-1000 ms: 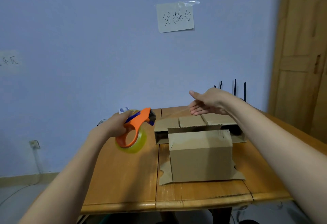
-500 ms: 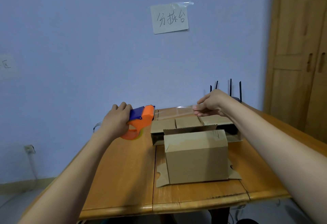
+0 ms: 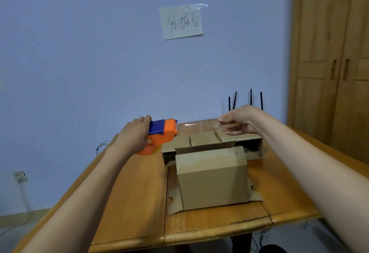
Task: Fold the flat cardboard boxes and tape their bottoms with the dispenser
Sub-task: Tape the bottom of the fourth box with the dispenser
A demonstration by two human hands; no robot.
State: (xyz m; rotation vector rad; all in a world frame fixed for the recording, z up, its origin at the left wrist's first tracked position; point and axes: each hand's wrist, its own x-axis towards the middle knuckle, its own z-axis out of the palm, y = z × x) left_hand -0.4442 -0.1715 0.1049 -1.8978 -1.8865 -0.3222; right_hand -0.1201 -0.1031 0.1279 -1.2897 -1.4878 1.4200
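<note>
The left hand [image 3: 133,136] is gripping the orange-and-blue tape dispenser [image 3: 159,135] left of the upright brown cardboard box [image 3: 211,176] — the right hand [image 3: 237,122] apparently pinching clear tape [image 3: 196,126] stretched rightward above it.

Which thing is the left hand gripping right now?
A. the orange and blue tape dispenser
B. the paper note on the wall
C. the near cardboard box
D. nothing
A: the left hand grips the tape dispenser, with clear tape stretched across to the right hand.
</note>
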